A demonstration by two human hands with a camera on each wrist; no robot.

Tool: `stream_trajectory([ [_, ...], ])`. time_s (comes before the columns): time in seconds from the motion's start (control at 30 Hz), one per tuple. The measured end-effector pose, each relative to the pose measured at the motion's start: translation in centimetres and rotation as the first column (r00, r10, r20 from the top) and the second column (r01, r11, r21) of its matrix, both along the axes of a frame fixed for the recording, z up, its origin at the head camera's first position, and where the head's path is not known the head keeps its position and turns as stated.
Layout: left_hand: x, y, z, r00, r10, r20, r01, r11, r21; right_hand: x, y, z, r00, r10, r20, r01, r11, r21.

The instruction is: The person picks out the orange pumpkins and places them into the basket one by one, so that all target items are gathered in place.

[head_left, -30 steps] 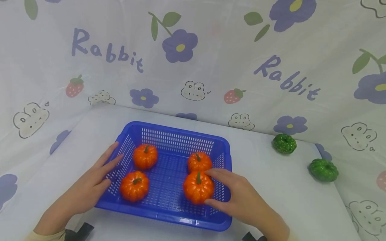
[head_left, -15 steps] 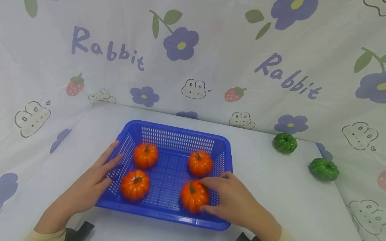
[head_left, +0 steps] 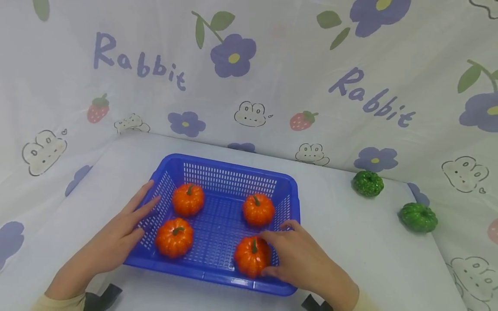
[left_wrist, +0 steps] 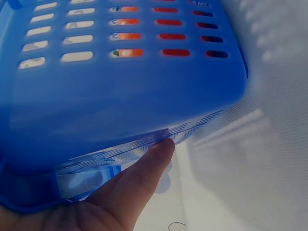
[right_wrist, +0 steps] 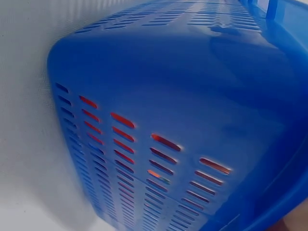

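A blue plastic basket stands on the white table with several orange toy pumpkins in it. My right hand reaches over its right rim and holds the front-right pumpkin between thumb and index finger. My left hand rests against the basket's left side, fingers fairly straight. In the left wrist view one finger touches the basket's outside wall. Behind the held pumpkin sits another pumpkin, apart from it. A back-left pumpkin and a front-left pumpkin stand at the left.
Two green pumpkins lie at the table's far right: a dark speckled one and a smoother one. A printed rabbit-and-flower cloth hangs behind the table. The basket's slotted wall fills most of the right wrist view.
My right hand has brought the front-right pumpkin toward the basket's near edge and lower, away from the pumpkin behind it. The left hand has stayed in place.
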State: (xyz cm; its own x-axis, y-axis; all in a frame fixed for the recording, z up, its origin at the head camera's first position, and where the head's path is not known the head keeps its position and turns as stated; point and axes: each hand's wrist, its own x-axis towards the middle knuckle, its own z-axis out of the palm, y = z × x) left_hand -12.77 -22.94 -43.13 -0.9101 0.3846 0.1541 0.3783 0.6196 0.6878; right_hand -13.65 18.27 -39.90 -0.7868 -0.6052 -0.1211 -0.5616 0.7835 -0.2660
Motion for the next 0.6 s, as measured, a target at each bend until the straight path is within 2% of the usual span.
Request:
stream_trajectory([
  [0.17,-0.5,0.1,0.2,1.000,0.002,-0.005,-0.002,1.000,-0.004,-0.3,0.2,0.1,1.000,0.006,-0.002,-0.006,1.000,-0.021],
  [0.43,-0.5,0.5,0.0,0.998,0.034,0.060,-0.031,0.998,-0.045,-0.3,1.0,-0.2,0.999,-0.022,0.040,0.025,0.995,-0.095],
  [0.6,-0.5,0.6,0.1,0.998,0.040,0.044,-0.037,0.998,-0.060,-0.2,1.4,-0.2,0.999,-0.024,0.043,0.030,0.988,-0.152],
])
